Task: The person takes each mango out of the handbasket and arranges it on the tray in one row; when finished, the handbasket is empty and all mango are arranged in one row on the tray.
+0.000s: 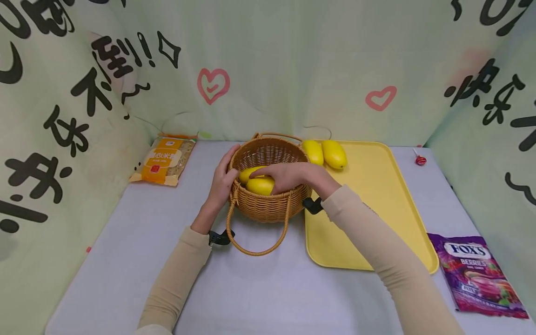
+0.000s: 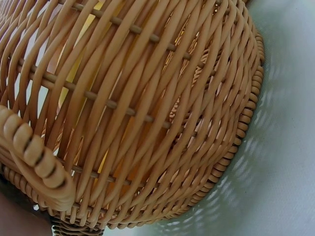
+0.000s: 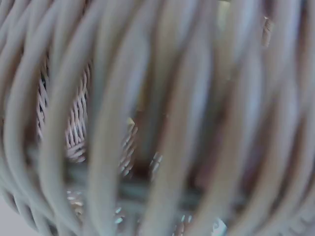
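Note:
A round wicker basket (image 1: 264,211) stands on the table, tilted a little toward me, its front handle hanging down. My left hand (image 1: 223,179) grips the left rim, thumb on the edge and fingers along the outer wall. Inside lie two yellow mangoes, a rear mango (image 1: 250,174) and a front mango (image 1: 260,185). My right hand (image 1: 289,177) reaches over the right rim and holds the front mango, its lower fingers hidden in the basket. Woven basket wall (image 2: 147,98) fills most of the left wrist view, and blurred wicker (image 3: 182,128) fills the right one.
A yellow tray (image 1: 368,195) lies to the right, with two more mangoes (image 1: 334,154) at its back left corner. At the back left is an orange bag of grain (image 1: 165,160). A purple candy bag (image 1: 477,274) and a red lollipop (image 1: 420,160) lie at the right.

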{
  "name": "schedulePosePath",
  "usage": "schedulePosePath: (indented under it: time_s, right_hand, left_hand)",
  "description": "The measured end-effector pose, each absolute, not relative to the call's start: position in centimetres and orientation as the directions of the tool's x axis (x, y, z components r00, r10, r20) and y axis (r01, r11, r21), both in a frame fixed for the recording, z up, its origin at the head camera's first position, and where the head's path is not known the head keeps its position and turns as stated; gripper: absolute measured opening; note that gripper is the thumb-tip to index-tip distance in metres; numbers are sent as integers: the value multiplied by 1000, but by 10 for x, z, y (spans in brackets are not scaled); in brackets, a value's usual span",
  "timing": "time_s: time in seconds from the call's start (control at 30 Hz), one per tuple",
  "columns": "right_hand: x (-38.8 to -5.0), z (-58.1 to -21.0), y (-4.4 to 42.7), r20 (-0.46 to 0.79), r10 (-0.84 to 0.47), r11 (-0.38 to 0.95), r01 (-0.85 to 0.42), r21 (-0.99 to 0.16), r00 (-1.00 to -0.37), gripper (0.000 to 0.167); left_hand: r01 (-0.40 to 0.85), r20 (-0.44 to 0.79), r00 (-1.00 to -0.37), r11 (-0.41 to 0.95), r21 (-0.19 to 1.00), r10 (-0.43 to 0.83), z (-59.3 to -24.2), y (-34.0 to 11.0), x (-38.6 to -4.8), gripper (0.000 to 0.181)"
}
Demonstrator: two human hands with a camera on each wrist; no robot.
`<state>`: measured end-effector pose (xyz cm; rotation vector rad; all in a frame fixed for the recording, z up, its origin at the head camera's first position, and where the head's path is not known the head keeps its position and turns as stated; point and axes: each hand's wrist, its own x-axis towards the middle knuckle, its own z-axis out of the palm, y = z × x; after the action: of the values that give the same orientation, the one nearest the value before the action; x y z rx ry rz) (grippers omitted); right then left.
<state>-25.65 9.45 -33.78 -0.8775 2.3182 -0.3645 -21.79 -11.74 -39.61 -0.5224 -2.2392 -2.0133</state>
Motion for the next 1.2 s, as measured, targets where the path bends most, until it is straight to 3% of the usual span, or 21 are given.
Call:
schedulePosePath:
  time_s: [0.63,0.87,1.2]
  right_hand:
    - [-259,-314,118,-226,-687,684,-508,-524,-691,84]
    - [-259,-306,126,-159,-668,660,-478,-580,-727,85]
    - [-264,-297,147,-48,-609,640,-455,-620,-792,86]
  left_hand:
    - [298,277,-942,95,950,188,-398,-118,-220,66]
    - [318,300,-940,96,943,164,-427,-120,-240,67]
    - [309,288,-940,100,946,182,-397,-117,-219,67]
